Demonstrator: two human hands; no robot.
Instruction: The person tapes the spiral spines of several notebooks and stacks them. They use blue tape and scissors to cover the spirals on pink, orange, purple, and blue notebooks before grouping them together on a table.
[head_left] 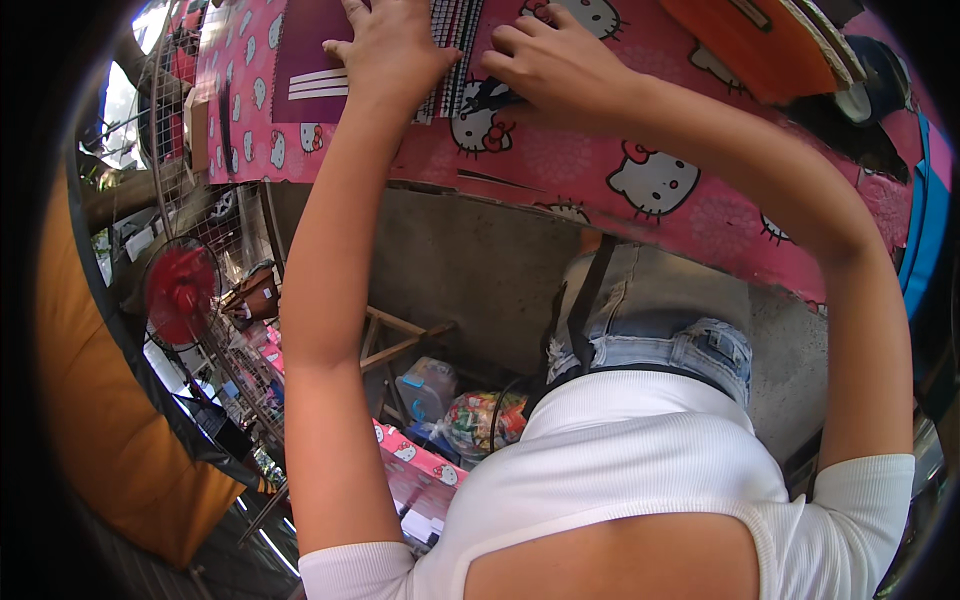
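Toward the table's far side lies a purple-covered notebook (312, 58) with white stripes. My left hand (392, 50) rests on it, fingers spread. Rows of black and white spiral binding (452, 70) run beside that hand, between it and my right hand (560, 62). The right hand's fingers are curled just right of the binding. A small dark thing (488, 97) shows under those fingers; its kind, and whether the hand grips it, I cannot make out. The top of the notebook goes beyond the view.
The table has a pink cover (560, 180) printed with white cat heads. An orange-covered stack (760, 50) lies at the far right. At left stand a red fan (182, 292) and wire grid. Below are a clear plastic box (427, 388) and a bag of colourful packets (482, 420).
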